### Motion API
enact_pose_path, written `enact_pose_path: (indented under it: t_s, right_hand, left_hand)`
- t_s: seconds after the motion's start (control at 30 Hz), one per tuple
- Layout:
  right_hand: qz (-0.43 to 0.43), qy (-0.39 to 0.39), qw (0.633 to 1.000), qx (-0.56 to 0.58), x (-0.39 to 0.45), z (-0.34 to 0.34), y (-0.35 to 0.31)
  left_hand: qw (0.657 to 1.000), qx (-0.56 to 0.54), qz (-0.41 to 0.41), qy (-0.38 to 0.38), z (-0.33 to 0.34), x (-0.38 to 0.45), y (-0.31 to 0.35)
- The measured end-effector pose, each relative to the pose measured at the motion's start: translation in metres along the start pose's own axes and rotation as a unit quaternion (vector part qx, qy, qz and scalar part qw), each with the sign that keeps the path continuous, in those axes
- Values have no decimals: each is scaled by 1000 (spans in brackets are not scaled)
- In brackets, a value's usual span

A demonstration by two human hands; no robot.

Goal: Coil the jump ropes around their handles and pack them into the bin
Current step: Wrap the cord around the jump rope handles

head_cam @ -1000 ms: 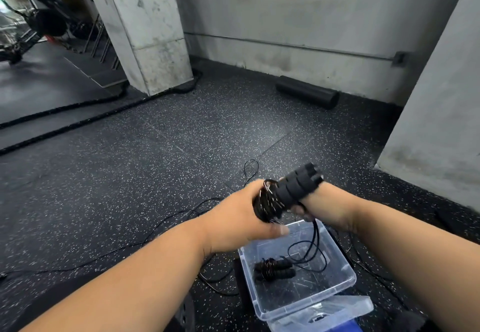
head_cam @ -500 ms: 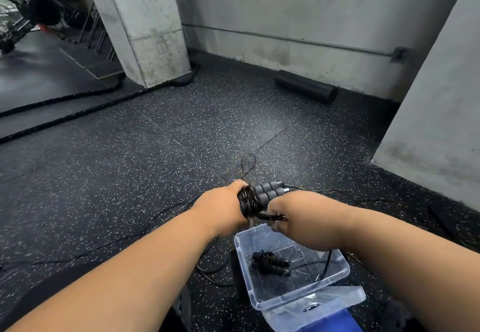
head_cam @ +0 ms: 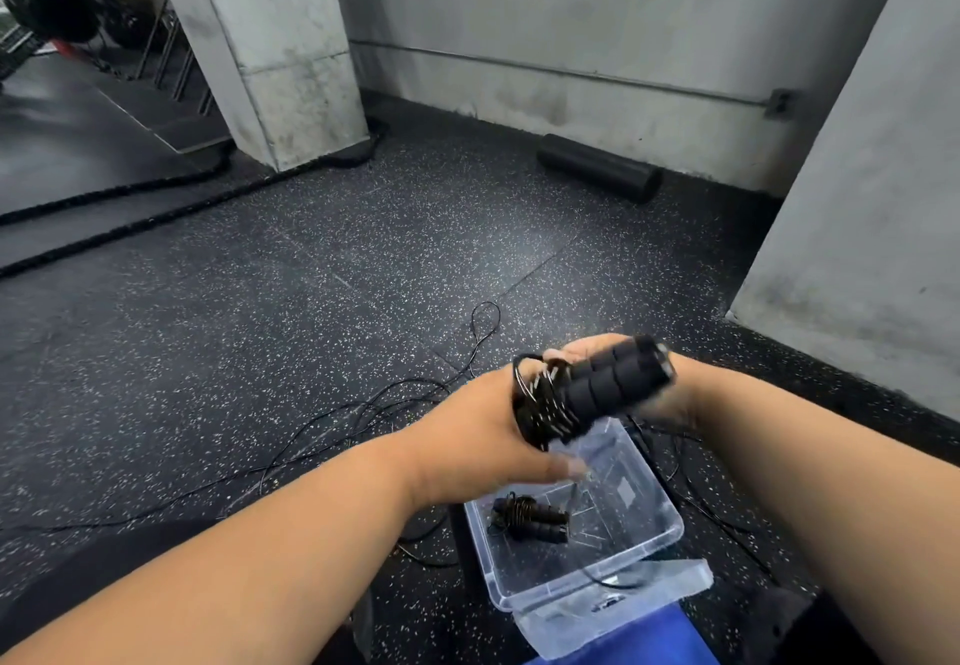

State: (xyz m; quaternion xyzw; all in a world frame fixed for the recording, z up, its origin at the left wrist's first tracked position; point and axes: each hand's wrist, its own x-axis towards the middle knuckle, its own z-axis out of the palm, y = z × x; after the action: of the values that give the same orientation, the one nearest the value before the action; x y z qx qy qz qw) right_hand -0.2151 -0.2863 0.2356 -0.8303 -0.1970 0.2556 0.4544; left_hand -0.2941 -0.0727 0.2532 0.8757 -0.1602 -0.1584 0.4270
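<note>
- Head view: left hand [head_cam: 467,435] grips the coiled handles [head_cam: 597,394], their long axis running from 8 to 2 o'clock.
- Right hand [head_cam: 670,394] sits behind them; its grip cannot be told.
- Bin [head_cam: 660,539] lies below the hands at 6 o'clock, holding one coiled rope [head_cam: 530,516].

Handles [head_cam: 613,383] now tilted up, right hand [head_cam: 644,394] seemingly behind them.

The handles [head_cam: 613,383] look like matt black ribbed foam, and the cord [head_cam: 535,404] wound on them is thin and glossy. The bin [head_cam: 660,545] is clear, smooth plastic. The floor [head_cam: 311,300] is dark speckled rubber, the pillar [head_cam: 280,40] rough stained concrete.
</note>
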Motion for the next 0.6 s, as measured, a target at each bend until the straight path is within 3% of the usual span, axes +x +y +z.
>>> enact_pose_path:
  t_s: [0.07,0.2,0.27,0.33,0.47,0.6]
  right_hand:
    - [-1,32,998,-54,1,8,2]
    - [11,49,998,-47,5,29,-9]
    - [10,37,988,-149,0,39,-17]
    - [-3,15,968,-250,-7,47,-26]
    - [-54,18,922,-383,-22,42,-53]
    - [-65,9,937,-344,-28,21,-60]
  left_hand:
    - [997,-52,-21,50,-9,5,-6]
    - [971,-153,-84,161,-22,16,-30]
    - [968,-139,-87,189,-23,22,-40]
    - [971,-43,-103,213,-30,23,-45]
    - [951,262,-133,99,-36,20,-48]
    - [948,313,-37,-35,-16,13,-37]
